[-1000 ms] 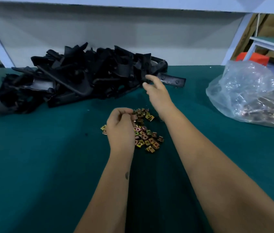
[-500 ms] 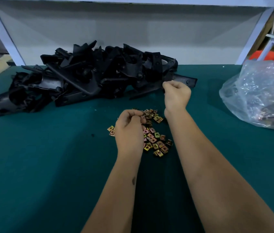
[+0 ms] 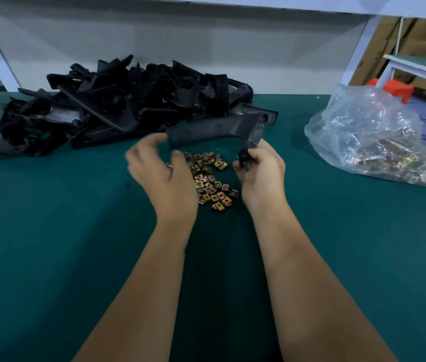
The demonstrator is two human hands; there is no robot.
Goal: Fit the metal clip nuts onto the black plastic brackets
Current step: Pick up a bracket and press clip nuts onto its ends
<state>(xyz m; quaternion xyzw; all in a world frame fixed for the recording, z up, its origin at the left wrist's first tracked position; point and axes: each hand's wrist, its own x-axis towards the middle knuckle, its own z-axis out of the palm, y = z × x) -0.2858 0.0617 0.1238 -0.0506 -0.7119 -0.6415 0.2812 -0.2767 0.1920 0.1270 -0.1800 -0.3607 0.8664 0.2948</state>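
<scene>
So the right hand [image 3: 260,171] has its fingers curled round the short lower end of one black bracket [image 3: 217,128], holding it up off the desk [image 3: 50,231], with the long arm of the part sticking out to the left. The left hand [image 3: 165,173] is right beside that free end, fingers loosely bent; it's a bit blurred, so I honestly can't tell if it has a clip nut pinched in there or nothing at all. Directly under and between both hands is the loose scatter of metal clip nuts [image 3: 210,180], roughly mid-desk. Behind that, toward the back edge and left, sits the big pile of black brackets [image 3: 107,105], and over by the right edge there's a clear plastic bag [image 3: 371,142] with what looks like more clips. What I'd worry about: the bracket is only held at one end, so pushing a clip on could twist it in the grip and the nut goes on crooked or pops off into the scatter. Also that long arm swinging low could sweep clips across the desk.
</scene>
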